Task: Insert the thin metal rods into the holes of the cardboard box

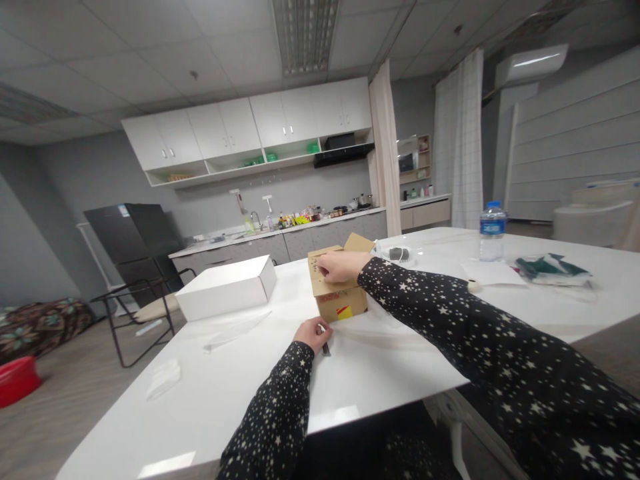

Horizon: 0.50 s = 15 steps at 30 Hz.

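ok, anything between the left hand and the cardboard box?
Nothing visible. The left hand, holding a small dark tool, rests on the bare table just in front of the cardboard box; the right hand lies on top.

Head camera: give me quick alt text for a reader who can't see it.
A person's right hand rests on top of a small cardboard box on a white table, while the left hand grips a small dark tool beside it. A white box and a water bottle also stand on the table.
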Motion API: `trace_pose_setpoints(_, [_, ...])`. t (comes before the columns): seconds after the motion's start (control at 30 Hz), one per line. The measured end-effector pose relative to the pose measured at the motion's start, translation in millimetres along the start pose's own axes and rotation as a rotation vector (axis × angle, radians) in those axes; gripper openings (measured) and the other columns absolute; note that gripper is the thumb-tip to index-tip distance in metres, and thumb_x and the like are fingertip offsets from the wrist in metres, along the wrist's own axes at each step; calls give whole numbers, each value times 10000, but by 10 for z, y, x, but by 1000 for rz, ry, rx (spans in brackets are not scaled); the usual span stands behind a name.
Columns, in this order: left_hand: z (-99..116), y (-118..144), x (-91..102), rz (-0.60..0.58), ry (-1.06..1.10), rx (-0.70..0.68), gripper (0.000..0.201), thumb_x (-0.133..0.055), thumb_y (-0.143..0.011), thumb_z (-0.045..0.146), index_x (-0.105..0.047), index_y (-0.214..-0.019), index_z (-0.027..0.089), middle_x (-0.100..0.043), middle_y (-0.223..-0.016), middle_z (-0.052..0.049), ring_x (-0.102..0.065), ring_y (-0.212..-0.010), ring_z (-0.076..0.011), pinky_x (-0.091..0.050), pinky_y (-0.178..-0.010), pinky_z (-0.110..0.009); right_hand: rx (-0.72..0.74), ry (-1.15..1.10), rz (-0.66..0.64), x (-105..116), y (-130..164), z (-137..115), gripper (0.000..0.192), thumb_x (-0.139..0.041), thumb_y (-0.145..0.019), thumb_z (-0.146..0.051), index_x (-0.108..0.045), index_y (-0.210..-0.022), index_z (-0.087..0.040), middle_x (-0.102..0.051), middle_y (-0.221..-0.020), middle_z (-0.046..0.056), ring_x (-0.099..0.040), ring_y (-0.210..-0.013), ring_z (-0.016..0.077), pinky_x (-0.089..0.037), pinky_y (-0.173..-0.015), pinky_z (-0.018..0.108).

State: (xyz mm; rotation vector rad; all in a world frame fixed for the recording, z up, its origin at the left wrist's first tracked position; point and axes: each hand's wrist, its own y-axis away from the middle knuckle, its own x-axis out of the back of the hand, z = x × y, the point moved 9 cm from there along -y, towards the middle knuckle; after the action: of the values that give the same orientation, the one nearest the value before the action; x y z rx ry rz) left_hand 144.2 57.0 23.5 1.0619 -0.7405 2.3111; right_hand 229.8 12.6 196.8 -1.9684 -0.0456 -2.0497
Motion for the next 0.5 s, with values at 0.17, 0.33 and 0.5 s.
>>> trace_pose_setpoints(0.17, [-9,-2,-5,-1,-4,-2,151,-569,-715,289,-630,-707,151,-440,-444,69,-378,-437,-76,-263,-476,-198,-19,23,61,55,15,6,159,-506,-783,-194,-636,-870,-160,-665,-933,113,-597,-754,188,-374,-622,263])
trace_pose_setpoints(0.33, [-4,-3,-13,-8,-8,-4,149,-577,-716,287,-632,-711,149,-433,-442,71,-373,-436,-73,-263,-475,-194,-38,40,142,149,35,7,199,-450,-841,-201,-625,-926,-160,-657,-968,126,-602,-794,199,-373,-643,266])
trace_pose_setpoints(0.5, [19,3,-6,-11,-14,0,148,-577,-722,281,-637,-717,146,-433,-440,74,-378,-436,-70,-268,-484,-192,-68,26,245,235,0,59,182,-429,-858,-174,-597,-925,-160,-641,-977,112,-601,-801,197,-371,-637,269])
